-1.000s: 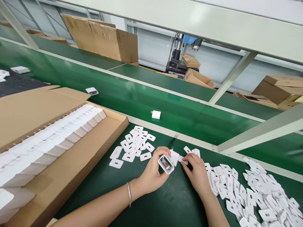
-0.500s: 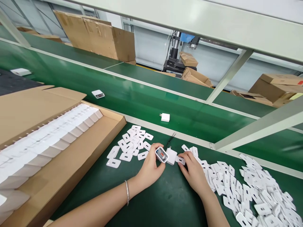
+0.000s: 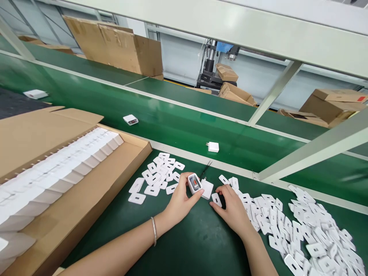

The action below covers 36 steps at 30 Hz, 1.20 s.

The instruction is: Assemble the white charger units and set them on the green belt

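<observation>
My left hand [image 3: 180, 202] grips a white charger housing [image 3: 194, 184], its open end up and an orange-red part showing inside. Beside it on the green table lies another white charger [image 3: 207, 190], prongs pointing away from me. My right hand [image 3: 234, 211] has a small white cover plate with a slot [image 3: 216, 199] between thumb and forefinger, just right of that charger. Past my left hand is a loose group of similar plates [image 3: 152, 190]; a larger heap of them [image 3: 287, 230] spreads to the right of my right hand.
A cardboard box [image 3: 126, 176] with white dividers stands at left. Beyond the table's pale edge strip, a green conveyor belt [image 3: 172, 130] carries a plug charger [image 3: 213, 147], an open housing [image 3: 130, 120] and another white piece [image 3: 35, 94]. A slanted metal post [image 3: 316, 153] rises at right.
My right hand has turned the cover plate more upright and shifted slightly left. The left hand has tilted the housing a little. Chargers on the belt have moved right.
</observation>
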Each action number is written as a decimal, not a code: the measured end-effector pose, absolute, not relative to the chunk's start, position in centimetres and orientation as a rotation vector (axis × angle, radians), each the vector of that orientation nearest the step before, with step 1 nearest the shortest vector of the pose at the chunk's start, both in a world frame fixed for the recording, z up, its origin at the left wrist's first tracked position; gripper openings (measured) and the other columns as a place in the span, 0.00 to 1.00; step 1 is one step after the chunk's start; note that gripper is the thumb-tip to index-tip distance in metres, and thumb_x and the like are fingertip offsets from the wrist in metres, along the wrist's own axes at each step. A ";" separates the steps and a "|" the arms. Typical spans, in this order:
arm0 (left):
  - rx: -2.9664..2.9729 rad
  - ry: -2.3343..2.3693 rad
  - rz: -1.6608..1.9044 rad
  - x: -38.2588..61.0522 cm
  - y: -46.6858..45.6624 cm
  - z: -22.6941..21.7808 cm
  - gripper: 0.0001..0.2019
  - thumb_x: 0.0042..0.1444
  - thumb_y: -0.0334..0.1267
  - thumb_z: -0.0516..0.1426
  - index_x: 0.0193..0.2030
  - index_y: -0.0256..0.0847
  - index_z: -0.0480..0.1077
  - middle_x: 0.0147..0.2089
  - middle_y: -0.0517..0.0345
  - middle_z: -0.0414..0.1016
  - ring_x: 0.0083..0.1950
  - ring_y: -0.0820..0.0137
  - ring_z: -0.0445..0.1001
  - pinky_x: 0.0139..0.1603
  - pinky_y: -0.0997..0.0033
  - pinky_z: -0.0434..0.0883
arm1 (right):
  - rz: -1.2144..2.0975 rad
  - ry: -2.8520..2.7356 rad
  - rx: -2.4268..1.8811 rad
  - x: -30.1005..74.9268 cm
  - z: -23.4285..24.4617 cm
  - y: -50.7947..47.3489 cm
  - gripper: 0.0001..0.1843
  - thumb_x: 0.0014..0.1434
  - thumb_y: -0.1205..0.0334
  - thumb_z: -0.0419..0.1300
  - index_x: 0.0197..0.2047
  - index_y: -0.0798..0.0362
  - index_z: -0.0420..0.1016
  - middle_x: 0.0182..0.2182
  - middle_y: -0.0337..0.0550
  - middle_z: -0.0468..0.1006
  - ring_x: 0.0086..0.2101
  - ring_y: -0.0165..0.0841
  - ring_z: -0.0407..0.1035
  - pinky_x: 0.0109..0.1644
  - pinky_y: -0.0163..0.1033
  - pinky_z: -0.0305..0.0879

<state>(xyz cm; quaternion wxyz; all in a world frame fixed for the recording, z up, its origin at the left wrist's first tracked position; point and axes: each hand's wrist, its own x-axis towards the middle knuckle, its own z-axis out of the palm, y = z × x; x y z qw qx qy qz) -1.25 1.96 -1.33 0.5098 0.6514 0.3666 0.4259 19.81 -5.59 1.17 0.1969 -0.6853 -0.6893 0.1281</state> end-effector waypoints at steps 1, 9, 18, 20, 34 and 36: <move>1.590 0.888 1.038 -1.3 2.1 -1.3 0.16 0.65 0.39 0.60 0.56 0.46 0.62 0.53 0.52 0.70 0.55 0.61 0.73 0.53 0.60 0.71 | 0.348 -1.930 -1.917 19.9 1.1 -5.6 0.08 0.64 0.60 0.64 0.47 0.47 0.72 0.43 0.45 0.79 0.42 0.41 0.76 0.43 0.45 0.75; 1.606 0.997 1.083 -1.5 2.2 -0.5 0.16 0.61 0.39 0.63 0.54 0.47 0.66 0.50 0.55 0.74 0.45 0.66 0.75 0.46 0.65 0.73 | 0.062 -1.884 -1.870 20.3 -0.3 -5.1 0.08 0.71 0.60 0.53 0.46 0.48 0.73 0.41 0.46 0.82 0.36 0.39 0.77 0.37 0.41 0.72; 1.553 1.017 1.055 -1.5 2.0 -0.7 0.20 0.59 0.38 0.64 0.56 0.47 0.66 0.55 0.53 0.73 0.46 0.66 0.77 0.39 0.71 0.73 | -0.124 -1.887 -1.962 20.5 0.4 -5.5 0.10 0.67 0.53 0.61 0.46 0.50 0.74 0.43 0.49 0.80 0.41 0.46 0.74 0.42 0.48 0.69; 1.593 0.980 1.105 -1.5 2.1 -0.9 0.19 0.60 0.36 0.63 0.56 0.47 0.65 0.58 0.52 0.70 0.54 0.62 0.76 0.47 0.67 0.74 | -0.134 -1.952 -1.982 20.5 0.4 -5.6 0.09 0.65 0.56 0.63 0.45 0.50 0.73 0.42 0.48 0.80 0.40 0.46 0.73 0.42 0.49 0.67; 1.933 0.677 0.977 -1.7 0.9 -0.1 0.20 0.64 0.27 0.56 0.60 0.52 0.70 0.58 0.51 0.67 0.40 0.69 0.75 0.41 0.68 0.77 | -0.252 -1.594 -1.492 17.2 2.0 -6.9 0.14 0.66 0.65 0.63 0.54 0.47 0.70 0.41 0.45 0.74 0.41 0.41 0.71 0.44 0.48 0.69; 1.925 0.692 0.932 -1.7 0.8 -0.1 0.16 0.67 0.31 0.56 0.58 0.51 0.72 0.56 0.53 0.68 0.31 0.76 0.69 0.34 0.71 0.74 | -0.236 -1.648 -1.372 16.5 2.2 -7.3 0.16 0.66 0.67 0.62 0.56 0.47 0.70 0.41 0.46 0.72 0.40 0.40 0.71 0.42 0.47 0.71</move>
